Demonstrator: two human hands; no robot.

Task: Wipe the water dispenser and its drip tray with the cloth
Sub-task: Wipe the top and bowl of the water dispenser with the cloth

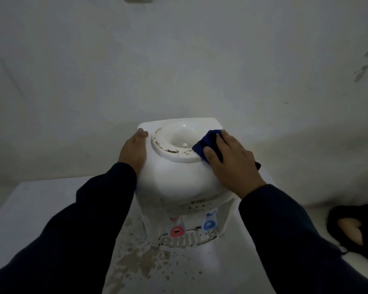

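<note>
A white tabletop water dispenser (174, 179) stands on a white surface, seen from above. Its round top opening (179, 141) has brown grime along the near-left rim. My right hand (232, 162) presses a dark blue cloth (204, 145) onto the right side of that rim. My left hand (135, 151) lies flat against the dispenser's upper left side, holding nothing. Below are a red tap (176, 231) and a blue tap (209, 224), and the slotted drip tray (187, 240) under them.
The white table (30, 209) carries brown stains (140, 259) in front of and left of the dispenser. A pale wall (179, 60) rises close behind. At the lower right a foot in a black sandal (353, 228) rests on the floor.
</note>
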